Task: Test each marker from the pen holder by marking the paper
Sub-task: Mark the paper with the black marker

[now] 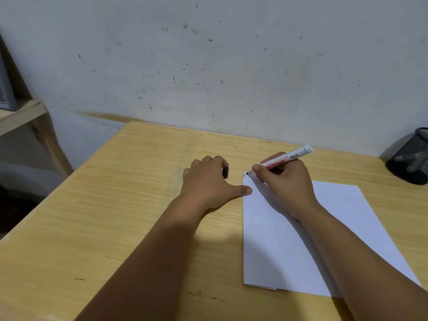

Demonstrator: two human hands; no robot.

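Note:
A white marker [292,155] with red lettering is gripped in my right hand [283,185], its black tip touching the far left corner of the white paper [342,230], where a short dark mark shows. My left hand [209,181] rests on the wooden table [115,205] just left of the paper, fingers curled around the marker's black cap [225,172], thumb touching the paper's edge. A black mesh pen holder [411,156] stands at the far right edge of the view, with several markers dimly visible inside.
A stained white wall [208,66] runs directly behind the table. A wooden shelf frame [34,117] stands to the left, beyond the table's left edge. The paper looks like a small stack, with a second sheet's edge showing at the near side.

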